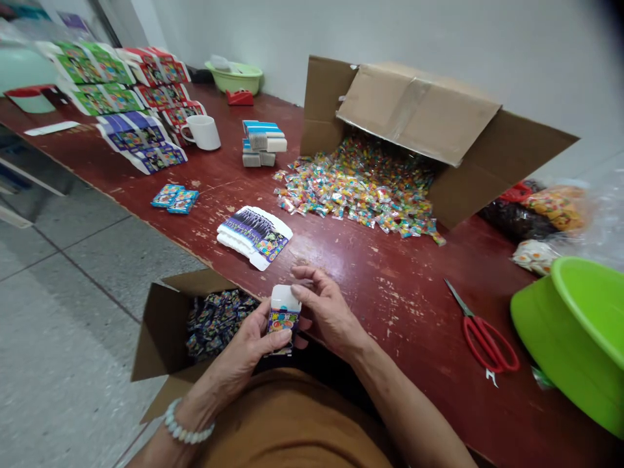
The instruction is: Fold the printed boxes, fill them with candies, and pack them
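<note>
My left hand (260, 335) is wrapped round a small purple printed candy box (281, 322), held upright with its white top flap raised. The thumb lies across its front, and fingertips show beyond its right side. My right hand (326, 309) is at the top of the box, with the thumb by the edge of the flap and the fingers apart above it, gripping nothing. Beyond the hands lies a fanned stack of flat purple cartons (254, 237). Below left, a cardboard box (158, 331) holds many small dark wrapped packets (219, 322).
A large cardboard carton (419, 104) lies on its side, spilling wrapped candies (361, 195). At right are red-handled scissors (490, 341) and a green basin (541, 312). Further off stand a white mug (203, 133), blue card stacks (263, 143), blue packs (175, 198) and stacked printed cartons (104, 71).
</note>
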Motion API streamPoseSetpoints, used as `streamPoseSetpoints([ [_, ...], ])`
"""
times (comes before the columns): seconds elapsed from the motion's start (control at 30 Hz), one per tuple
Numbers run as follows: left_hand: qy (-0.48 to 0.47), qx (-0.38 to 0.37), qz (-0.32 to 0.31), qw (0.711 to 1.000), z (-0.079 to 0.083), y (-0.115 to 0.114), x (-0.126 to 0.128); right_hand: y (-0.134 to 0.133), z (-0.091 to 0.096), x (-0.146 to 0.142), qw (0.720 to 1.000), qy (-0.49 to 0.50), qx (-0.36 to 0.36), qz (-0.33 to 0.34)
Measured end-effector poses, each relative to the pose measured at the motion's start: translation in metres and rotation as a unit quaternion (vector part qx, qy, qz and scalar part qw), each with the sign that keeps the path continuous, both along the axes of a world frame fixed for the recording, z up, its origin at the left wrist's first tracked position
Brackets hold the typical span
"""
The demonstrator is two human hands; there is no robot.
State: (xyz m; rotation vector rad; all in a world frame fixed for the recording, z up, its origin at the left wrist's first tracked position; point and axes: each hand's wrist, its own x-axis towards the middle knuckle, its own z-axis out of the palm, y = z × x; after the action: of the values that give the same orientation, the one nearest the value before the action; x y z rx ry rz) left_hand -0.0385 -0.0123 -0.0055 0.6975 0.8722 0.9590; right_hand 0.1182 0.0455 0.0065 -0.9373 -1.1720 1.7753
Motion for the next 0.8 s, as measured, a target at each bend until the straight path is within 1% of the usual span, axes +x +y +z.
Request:
streamPoseSetpoints([
  [0.03,-0.002,0.003,0.004,1.0,0.001,0.0,0.0,0.0,-0.001,0.001,0.998,0.022,-0.046,0.026],
  [0.07,-0.006,0.006,0.009,1.0,0.002,0.0,0.001,-0.001,-0.001,0.002,0.995,0.034,-0.077,0.046],
  [0.1,-0.014,0.006,0.016,1.0,0.003,0.0,0.003,-0.001,-0.001,0.003,0.994,0.036,-0.089,0.06],
  [0.13,-0.027,-0.001,0.024,0.999,0.004,0.0,0.004,-0.002,0.0,0.003,0.994,0.027,-0.081,0.071],
  [0.2,-0.054,-0.039,0.042,0.997,0.007,0.0,0.008,-0.004,0.0,0.001,0.997,-0.02,-0.026,0.066],
  [0.27,-0.066,-0.084,0.064,0.992,0.01,0.001,0.011,-0.005,-0.002,-0.001,0.996,-0.077,0.042,0.035],
  [0.3,-0.063,-0.097,0.077,0.99,0.011,0.002,0.012,-0.005,-0.004,-0.002,0.994,-0.088,0.062,0.016],
  [0.33,-0.056,-0.102,0.087,0.989,0.012,0.004,0.013,-0.006,-0.007,-0.003,0.995,-0.079,0.065,0.002],
  [0.4,-0.042,-0.1,0.107,0.988,0.013,0.006,0.013,-0.006,-0.013,-0.004,1.0,-0.01,0.02,0.004],
  [0.47,-0.029,-0.094,0.127,0.987,0.012,0.007,0.012,-0.006,-0.018,-0.003,0.997,0.063,-0.032,0.044],
  [0.5,-0.021,-0.09,0.135,0.986,0.012,0.007,0.012,-0.006,-0.02,-0.002,0.994,0.08,-0.043,0.063],
  [0.57,0.002,-0.073,0.149,0.986,0.009,0.006,0.013,-0.006,-0.021,0.0,0.994,0.071,-0.039,0.076],
  [0.67,0.034,-0.042,0.13,0.99,0.008,0.005,0.014,-0.005,-0.018,-0.001,0.997,0.032,-0.036,0.059],
  [0.7,0.037,-0.038,0.122,0.991,0.009,0.005,0.014,-0.005,-0.016,-0.001,0.999,0.015,-0.026,0.041],
  [0.73,0.031,-0.044,0.114,0.992,0.01,0.006,0.014,-0.005,-0.013,-0.001,1.0,-0.009,-0.001,0.02],
  [0.8,-0.009,-0.08,0.089,0.993,0.016,0.008,0.012,-0.004,-0.007,0.0,0.994,-0.062,0.085,-0.008],
])
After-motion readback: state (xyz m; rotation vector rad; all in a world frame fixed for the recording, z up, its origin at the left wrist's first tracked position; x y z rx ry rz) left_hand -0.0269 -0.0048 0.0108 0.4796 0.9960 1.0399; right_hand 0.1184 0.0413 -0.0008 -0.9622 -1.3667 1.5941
